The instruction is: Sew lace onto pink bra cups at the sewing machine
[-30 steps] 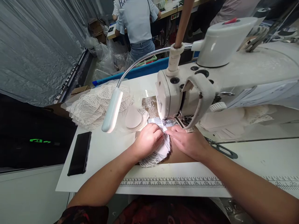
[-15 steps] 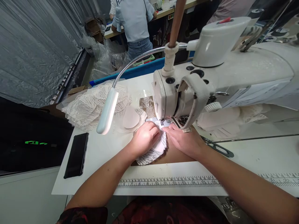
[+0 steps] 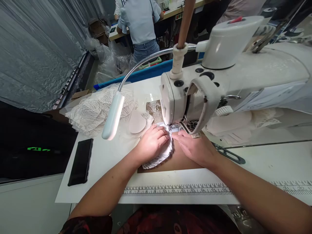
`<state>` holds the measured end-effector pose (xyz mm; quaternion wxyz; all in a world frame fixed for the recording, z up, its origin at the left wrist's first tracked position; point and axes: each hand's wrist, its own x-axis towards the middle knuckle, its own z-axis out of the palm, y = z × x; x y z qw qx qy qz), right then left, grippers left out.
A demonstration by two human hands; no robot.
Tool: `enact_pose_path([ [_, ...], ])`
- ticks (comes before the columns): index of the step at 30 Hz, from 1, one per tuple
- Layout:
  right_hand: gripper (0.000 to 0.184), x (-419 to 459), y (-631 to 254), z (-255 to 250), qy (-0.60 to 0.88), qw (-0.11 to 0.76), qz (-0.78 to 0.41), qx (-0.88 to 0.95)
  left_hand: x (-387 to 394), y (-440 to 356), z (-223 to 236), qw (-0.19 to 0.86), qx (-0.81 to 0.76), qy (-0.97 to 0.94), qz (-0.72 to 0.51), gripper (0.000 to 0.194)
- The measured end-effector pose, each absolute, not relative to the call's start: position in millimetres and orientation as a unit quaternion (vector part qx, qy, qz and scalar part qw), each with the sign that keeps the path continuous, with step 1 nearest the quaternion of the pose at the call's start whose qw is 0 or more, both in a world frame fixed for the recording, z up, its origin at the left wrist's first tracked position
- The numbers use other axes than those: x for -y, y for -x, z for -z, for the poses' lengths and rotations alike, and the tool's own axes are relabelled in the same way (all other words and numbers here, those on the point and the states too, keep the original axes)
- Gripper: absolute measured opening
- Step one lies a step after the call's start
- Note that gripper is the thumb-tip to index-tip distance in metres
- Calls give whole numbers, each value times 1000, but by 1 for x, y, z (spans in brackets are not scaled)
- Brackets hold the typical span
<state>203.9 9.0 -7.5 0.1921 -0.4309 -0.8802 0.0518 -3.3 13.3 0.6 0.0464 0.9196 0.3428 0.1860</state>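
Note:
A white lace piece with a smooth pale panel lies under the presser foot and needle area of the white sewing machine. My left hand rests over this piece, its fingers curved together and closed on the fabric. From the other side, my right hand holds the fabric's edge between closed fingertips, close to the needle. The fingers cover part of the lace, and the fingertip contact is partly hidden. Brown board lies beneath the work.
At the left are a heap of lace pieces, a pale oval pad and a black phone. A lamp hangs over the table. A dark flat tool lies right; a ruler strip runs along the front. A person sits beyond.
The lace piece has shifted slightly away from me and turned a little under the machine. My left hand has flattened somewhat over it; my right fingertips stay at its edge.

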Motion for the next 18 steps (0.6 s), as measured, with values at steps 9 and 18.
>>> enact_pose_path([
  [9,33,-8,-203,16,446,199,-48,871,-11,7,1,68,-323,-929,-169,27],
  [18,34,-10,-196,9,466,119,-13,877,-13,9,3,74,-329,-925,-172,30],
])
